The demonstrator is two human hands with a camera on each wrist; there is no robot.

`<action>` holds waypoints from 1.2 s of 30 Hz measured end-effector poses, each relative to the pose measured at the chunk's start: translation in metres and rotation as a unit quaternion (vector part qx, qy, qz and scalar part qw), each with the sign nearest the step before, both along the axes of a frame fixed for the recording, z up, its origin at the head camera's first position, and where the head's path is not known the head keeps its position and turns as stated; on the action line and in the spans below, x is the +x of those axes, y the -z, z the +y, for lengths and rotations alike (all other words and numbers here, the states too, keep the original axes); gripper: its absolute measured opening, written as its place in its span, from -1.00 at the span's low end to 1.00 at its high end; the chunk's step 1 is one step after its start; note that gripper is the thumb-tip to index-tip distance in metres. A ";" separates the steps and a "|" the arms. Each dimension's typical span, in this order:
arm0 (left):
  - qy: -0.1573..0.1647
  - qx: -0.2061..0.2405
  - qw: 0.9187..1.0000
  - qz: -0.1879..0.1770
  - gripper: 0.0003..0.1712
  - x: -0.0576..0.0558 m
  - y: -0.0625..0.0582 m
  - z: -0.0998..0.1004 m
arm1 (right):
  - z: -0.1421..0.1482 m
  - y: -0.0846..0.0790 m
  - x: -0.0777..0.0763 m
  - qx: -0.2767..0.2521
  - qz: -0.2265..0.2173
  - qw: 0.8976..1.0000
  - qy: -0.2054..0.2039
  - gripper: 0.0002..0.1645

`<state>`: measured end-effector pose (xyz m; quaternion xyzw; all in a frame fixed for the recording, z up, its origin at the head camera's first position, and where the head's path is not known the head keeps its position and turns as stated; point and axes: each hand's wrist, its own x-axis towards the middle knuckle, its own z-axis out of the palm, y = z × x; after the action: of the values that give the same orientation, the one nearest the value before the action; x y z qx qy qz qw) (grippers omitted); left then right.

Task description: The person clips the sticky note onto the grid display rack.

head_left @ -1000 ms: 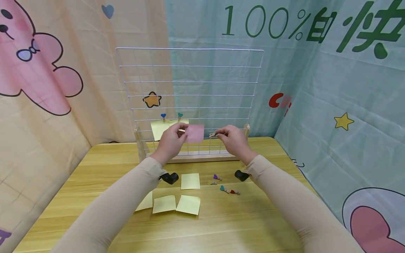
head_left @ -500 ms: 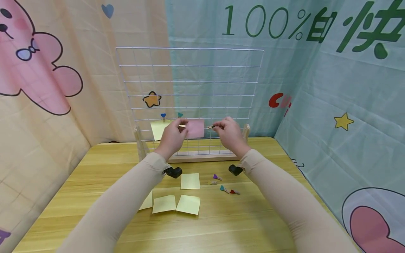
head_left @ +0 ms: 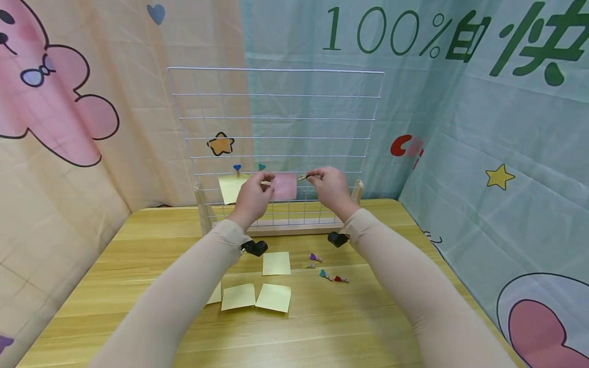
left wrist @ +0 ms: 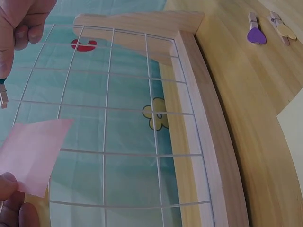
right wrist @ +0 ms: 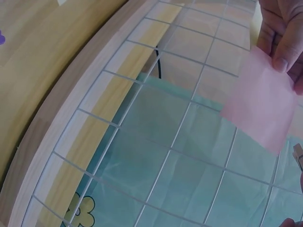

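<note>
In the head view my left hand [head_left: 252, 199] pinches a pink sticky note [head_left: 284, 186] by its left edge, in front of the lower part of a white wire grid panel [head_left: 276, 70]. Just right of the note, my right hand [head_left: 333, 189] pinches a small wooden clothespin [head_left: 302, 177] between thumb and fingers. The left wrist view shows the clothespin [left wrist: 4, 97] apart from the pink note [left wrist: 35, 149]. Pale yellow paper [head_left: 230, 188] hangs on the grid under a blue heart clothespin [head_left: 236, 167] and a teal heart clothespin [head_left: 262, 166], partly hidden by my left hand.
Several yellow sticky notes [head_left: 276, 263] lie on the wooden table [head_left: 331, 327]. To their right are a purple clothespin [head_left: 315, 257], a yellow clothespin [head_left: 309, 266], a teal clothespin [head_left: 325, 275] and a red clothespin [head_left: 341, 279]. The grid stands in a wooden base [head_left: 294, 231].
Both hands have risen a little along the grid, carrying the pink note and the clothespin. My right hand has also moved left, bringing the clothespin closer to the note's right edge.
</note>
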<state>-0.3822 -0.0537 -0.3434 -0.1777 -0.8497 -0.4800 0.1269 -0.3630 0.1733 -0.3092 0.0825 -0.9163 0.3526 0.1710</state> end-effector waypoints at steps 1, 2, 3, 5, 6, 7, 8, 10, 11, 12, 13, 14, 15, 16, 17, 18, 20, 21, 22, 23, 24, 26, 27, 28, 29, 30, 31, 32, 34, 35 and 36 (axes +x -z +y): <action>-0.001 -0.001 1.000 0.000 -0.67 -0.001 0.000 0.000 | -0.001 -0.001 -0.001 0.001 0.001 1.000 0.001 -0.66; -0.002 -0.002 1.000 0.000 -0.67 -0.001 0.001 0.001 | -0.002 -0.002 -0.002 0.002 0.003 1.000 0.002 -0.67; -0.003 -0.004 1.000 0.000 -0.67 -0.002 0.001 0.001 | -0.003 -0.002 -0.003 0.004 0.005 1.000 0.003 -0.67; -0.005 -0.006 1.000 0.000 -0.67 -0.002 0.002 0.003 | -0.005 -0.004 -0.006 0.005 0.003 1.000 0.004 -0.66; -0.007 -0.008 1.000 -0.001 -0.67 -0.003 0.002 0.003 | -0.006 -0.005 -0.007 0.006 0.001 1.000 0.005 -0.66; -0.008 -0.007 1.000 -0.002 -0.67 -0.003 0.002 0.004 | -0.007 -0.006 -0.008 0.008 -0.001 1.000 0.005 -0.66; -0.009 -0.008 1.000 -0.003 -0.67 -0.003 0.001 0.004 | -0.008 -0.007 -0.009 0.007 -0.002 1.000 0.005 -0.65; -0.012 -0.008 1.000 -0.005 -0.67 -0.004 0.001 0.005 | -0.010 -0.008 -0.012 0.012 -0.002 1.000 0.005 -0.65; -0.014 -0.008 1.000 -0.004 -0.67 -0.004 0.001 0.006 | -0.011 -0.009 -0.013 0.014 -0.001 1.000 0.006 -0.65; -0.014 -0.007 1.000 -0.005 -0.67 -0.004 0.001 0.006 | -0.012 -0.010 -0.014 0.018 0.000 1.000 0.007 -0.65; -0.015 -0.007 1.000 -0.005 -0.68 -0.005 0.001 0.006 | -0.013 -0.011 -0.015 0.021 0.001 1.000 0.007 -0.65; -0.015 -0.008 1.000 -0.005 -0.68 -0.005 0.001 0.007 | -0.014 -0.011 -0.016 0.024 0.001 1.000 0.008 -0.65; -0.015 -0.007 1.000 -0.005 -0.68 -0.005 0.001 0.007 | -0.015 -0.012 -0.017 0.031 0.000 0.999 0.008 -0.65; -0.015 -0.007 1.000 -0.006 -0.69 -0.005 0.001 0.007 | -0.015 -0.012 -0.018 0.038 -0.002 0.999 0.009 -0.65; -0.015 -0.007 1.000 -0.006 -0.69 -0.005 0.002 0.007 | -0.016 -0.012 -0.020 0.045 -0.003 0.999 0.009 -0.65; -0.015 -0.007 1.000 -0.006 -0.69 -0.006 0.002 0.008 | -0.016 -0.013 -0.021 0.052 -0.004 0.999 0.009 -0.65; -0.017 -0.007 1.000 -0.005 -0.70 -0.006 0.002 0.008 | -0.017 -0.014 -0.023 0.065 -0.004 0.998 0.009 -0.65; -0.018 -0.008 1.000 -0.004 -0.70 -0.007 0.003 0.009 | -0.017 -0.014 -0.024 0.071 -0.003 0.997 0.010 -0.65; -0.019 -0.008 1.000 -0.003 -0.69 -0.007 0.003 0.009 | -0.017 -0.015 -0.025 0.076 -0.002 0.997 0.011 -0.65; -0.020 -0.009 1.000 -0.002 -0.69 -0.008 0.003 0.009 | -0.017 -0.015 -0.026 0.078 -0.003 0.997 0.011 -0.65; -0.020 -0.009 1.000 -0.002 -0.69 -0.009 0.004 0.010 | -0.017 -0.016 -0.027 0.082 -0.003 0.997 0.012 -0.65; -0.021 -0.009 1.000 0.000 -0.68 -0.010 0.005 0.010 | -0.017 -0.016 -0.028 0.088 -0.003 0.996 0.012 -0.65; -0.021 -0.009 1.000 0.000 -0.68 -0.011 0.005 0.011 | -0.017 -0.017 -0.029 0.093 -0.002 0.996 0.012 -0.65; -0.020 -0.009 1.000 0.001 -0.68 -0.011 0.005 0.011 | -0.017 -0.017 -0.029 0.096 -0.001 0.995 0.012 -0.66; -0.020 -0.008 1.000 0.002 -0.68 -0.012 0.006 0.011 | -0.017 -0.017 -0.030 0.100 0.000 0.995 0.012 -0.66; -0.020 -0.008 1.000 0.002 -0.68 -0.013 0.006 0.011 | -0.018 -0.017 -0.031 0.105 0.003 0.994 0.011 -0.66; -0.020 -0.008 1.000 0.004 -0.69 -0.013 0.006 0.012 | -0.018 -0.017 -0.031 0.111 0.005 0.994 0.011 -0.67; -0.020 -0.007 1.000 0.005 -0.69 -0.013 0.007 0.012 | -0.019 -0.017 -0.032 0.116 0.007 0.993 0.011 -0.67; -0.021 -0.006 1.000 0.006 -0.69 -0.014 0.008 0.012 | -0.020 -0.017 -0.033 0.124 0.007 0.992 0.011 -0.67; -0.022 -0.005 1.000 0.007 -0.69 -0.014 0.008 0.012 | -0.020 -0.017 -0.034 0.129 0.006 0.992 0.012 -0.67; -0.023 -0.005 1.000 0.007 -0.69 -0.015 0.008 0.012 | -0.021 -0.017 -0.035 0.131 0.002 0.991 0.011 -0.66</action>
<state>-0.3969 -0.0413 -0.3518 -0.1625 -0.8548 -0.4717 0.1431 -0.3976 0.1524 -0.2924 0.0944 -0.9550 0.2277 0.1649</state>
